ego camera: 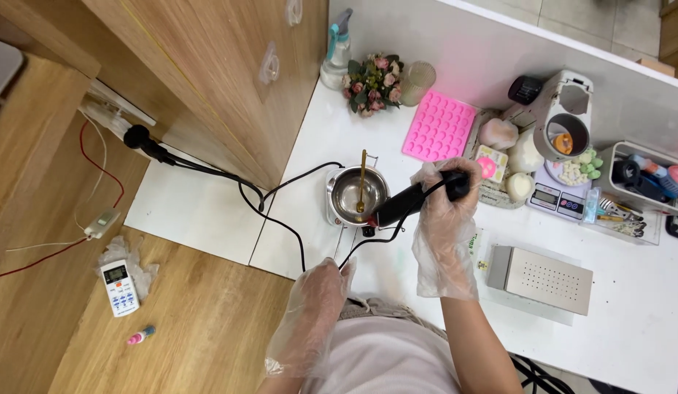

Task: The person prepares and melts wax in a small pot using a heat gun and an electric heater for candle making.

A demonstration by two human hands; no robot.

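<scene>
My right hand (444, 211), in a clear plastic glove, grips the black handle (419, 195) of a small steel melting pot (357, 193) on the white table (630, 321). A gold spoon (362, 182) stands in the pot. My left hand (320, 288), gloved too, rests at the table's near edge beside the black cord (299, 241), its fingers curled; nothing shows in it.
A pink silicone mould (439, 125), a flower bunch (372, 82), a spray bottle (336, 47) and a glass (417, 82) stand behind the pot. To the right are soaps, a small scale (558, 198), a grey perforated box (547, 279) and a tray of tools (634, 193). A remote (120, 286) lies on the floor.
</scene>
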